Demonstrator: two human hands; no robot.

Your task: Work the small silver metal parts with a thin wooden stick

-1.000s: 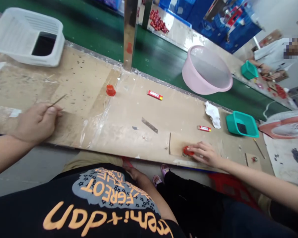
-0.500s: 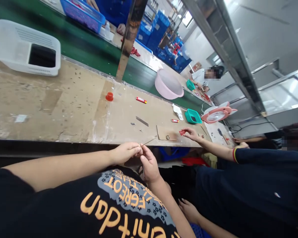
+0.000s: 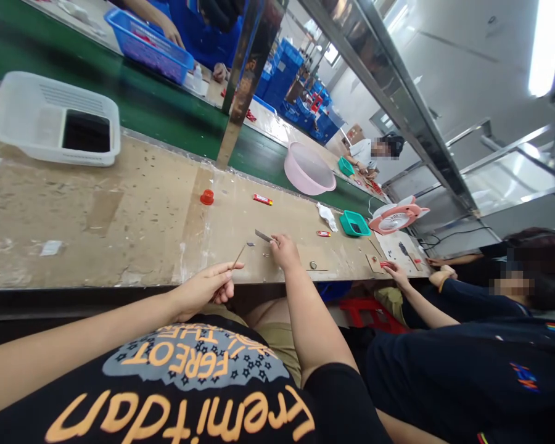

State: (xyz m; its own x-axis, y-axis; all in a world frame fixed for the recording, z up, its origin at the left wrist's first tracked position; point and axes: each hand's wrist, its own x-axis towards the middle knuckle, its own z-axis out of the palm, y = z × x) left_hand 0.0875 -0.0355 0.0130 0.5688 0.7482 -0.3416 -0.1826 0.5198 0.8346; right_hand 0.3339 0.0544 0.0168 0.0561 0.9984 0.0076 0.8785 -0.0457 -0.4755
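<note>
My left hand (image 3: 210, 285), at the table's front edge, is closed on a thin brown stick (image 3: 238, 256) that points up and away. My right hand (image 3: 285, 251) reaches over the table with its fingers pinched at the near end of a flat grey metal blade (image 3: 261, 235). The blade appears to lie on the table. Close by are a small dark flat piece (image 3: 251, 245) and some tiny bits. Right of my right hand, a ring (image 3: 313, 265) rests on a piece of cardboard (image 3: 322, 258), partly hidden by the hand.
A white tub (image 3: 16, 123) with a black block stands far left. Beyond are a red cap (image 3: 207, 197), a lighter-like red packet (image 3: 263, 199), a pink basin (image 3: 308, 169) and a green basket (image 3: 354, 224). A co-worker's hand (image 3: 396, 273) holds something red at right.
My right hand has left the stick beside my left hand and moved forward to the blade. The stick stays in my left hand. The co-worker's hand has moved right, and the view has shifted.
</note>
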